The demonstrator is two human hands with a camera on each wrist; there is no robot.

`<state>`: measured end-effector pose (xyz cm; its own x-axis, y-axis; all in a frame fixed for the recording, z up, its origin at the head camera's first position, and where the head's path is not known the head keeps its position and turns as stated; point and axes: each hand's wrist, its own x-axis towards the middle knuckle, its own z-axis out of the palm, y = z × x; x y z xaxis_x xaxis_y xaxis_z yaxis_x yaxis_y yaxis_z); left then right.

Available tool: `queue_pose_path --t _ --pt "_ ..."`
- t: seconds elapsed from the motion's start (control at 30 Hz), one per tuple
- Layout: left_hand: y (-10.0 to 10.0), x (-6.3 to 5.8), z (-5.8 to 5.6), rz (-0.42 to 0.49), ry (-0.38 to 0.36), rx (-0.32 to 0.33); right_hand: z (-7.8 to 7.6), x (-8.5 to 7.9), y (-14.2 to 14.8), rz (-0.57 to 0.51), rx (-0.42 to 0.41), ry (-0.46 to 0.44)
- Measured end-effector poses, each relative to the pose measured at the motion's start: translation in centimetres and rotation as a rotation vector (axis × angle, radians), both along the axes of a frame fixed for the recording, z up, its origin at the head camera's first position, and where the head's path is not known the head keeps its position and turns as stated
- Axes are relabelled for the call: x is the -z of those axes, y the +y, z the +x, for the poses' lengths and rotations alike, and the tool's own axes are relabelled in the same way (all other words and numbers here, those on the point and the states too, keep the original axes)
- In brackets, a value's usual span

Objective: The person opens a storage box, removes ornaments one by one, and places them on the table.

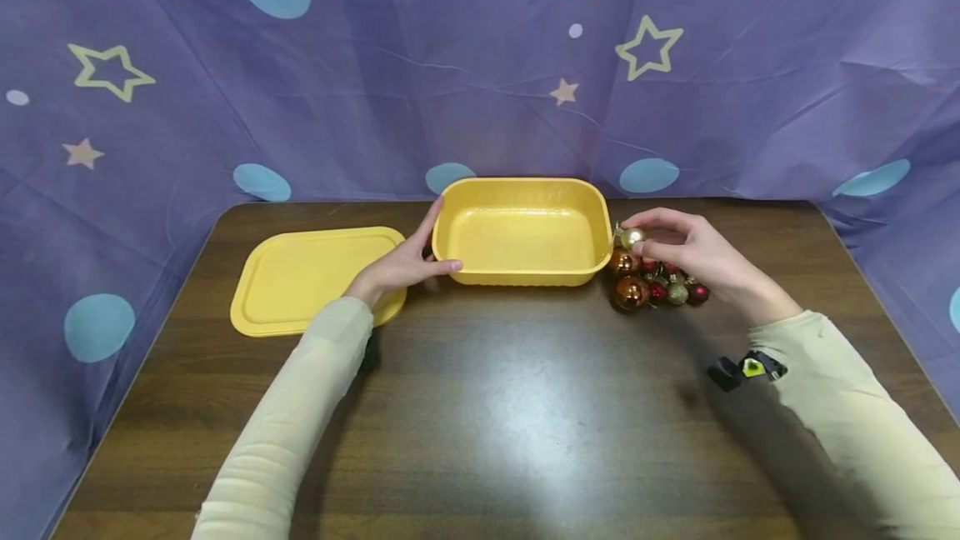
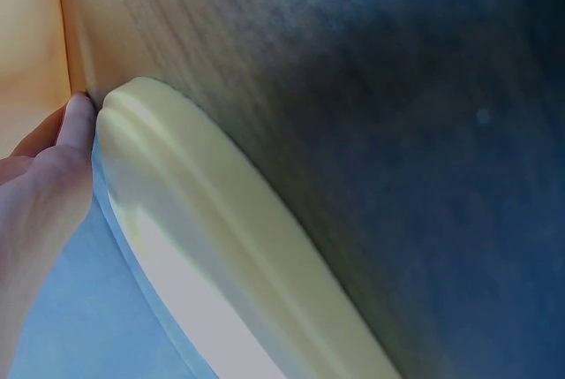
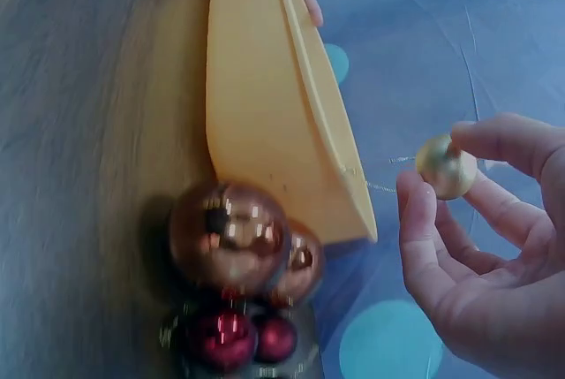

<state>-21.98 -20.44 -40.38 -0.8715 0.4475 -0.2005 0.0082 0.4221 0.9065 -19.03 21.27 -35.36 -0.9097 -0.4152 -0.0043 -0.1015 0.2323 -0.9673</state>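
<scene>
At the back of the table stands a deep yellow plastic container (image 1: 525, 278), its inside bare. My left hand (image 1: 405, 261) holds its left end, thumb round the front corner and fingers along the left side. In the right wrist view, my right hand (image 3: 494, 238) pinches a small gold Christmas bauble (image 3: 444, 167) between thumb and fingertips, a thin thread trailing from it. This hand is just outside the container's right end. Below it lies a cluster of baubles: shiny copper ones (image 1: 632, 293), dark red ones (image 1: 697, 294) and a glittery gold one (image 1: 677, 294).
A flat yellow lid (image 1: 300, 282) lies on the table left of the container, partly under my left forearm. Behind the brown wooden table (image 1: 480, 440) hangs a purple curtain (image 1: 487, 48) with stars and blue dots.
</scene>
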Motion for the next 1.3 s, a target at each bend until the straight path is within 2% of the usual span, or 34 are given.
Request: queue_pose_path --t 0.53,0.83,1.1,1.3 --pt "-0.1 -0.2 0.1 -0.003 0.021 0.010 1.8 1.2 5.3 0.121 0.032 0.066" --pt "0.0 -0.4 0.0 0.003 0.022 0.012 2.6 2.9 8.0 0.133 0.054 0.106" --pt "0.0 -0.1 0.0 -0.013 0.025 0.009 3.4 4.1 9.9 0.308 0.122 0.161" --pt "0.1 -0.2 0.0 -0.026 0.029 0.005 3.9 5.1 11.2 0.338 0.167 0.146"
